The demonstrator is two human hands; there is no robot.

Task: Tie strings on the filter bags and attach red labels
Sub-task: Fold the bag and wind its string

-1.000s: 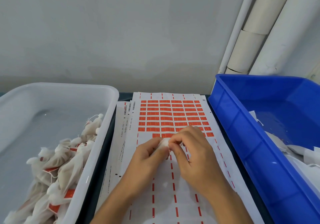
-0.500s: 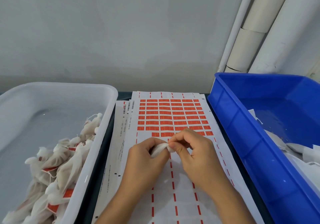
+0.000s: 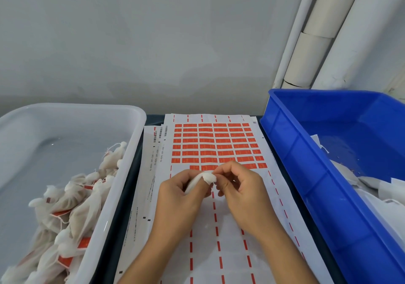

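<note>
You had the filter bag [image 3: 202,179] gripped in your left hand [image 3: 177,198] over the label sheet [image 3: 219,229], right hand [image 3: 243,192] fingers pinching its gathered neck, so cinching close to the bunch looked wisest, the white tub [image 3: 135,152] and blue bin [image 3: 291,163] crowding either side.

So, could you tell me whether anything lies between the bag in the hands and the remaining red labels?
Nothing visible does: the filter bag, held by the left hand and right hand, sits just before the nearest red labels, over the sheet.
</note>
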